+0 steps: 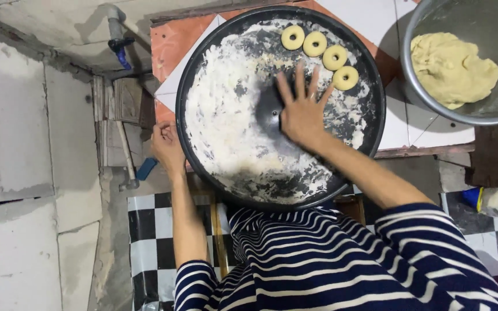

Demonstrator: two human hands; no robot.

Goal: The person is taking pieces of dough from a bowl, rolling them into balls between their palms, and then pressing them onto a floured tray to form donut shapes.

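Gripping the floured tray (214, 52), left hand (167, 147); right hand (301, 112) flat inside.

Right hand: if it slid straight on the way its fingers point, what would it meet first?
The right hand lies flat on the floured black tray, fingers spread toward the row of four dough rings. It would probably meet the middle rings first.

Rough grey concrete wall (18, 144), black-and-white checkered floor (145, 230), blue-handled tap (117, 40)
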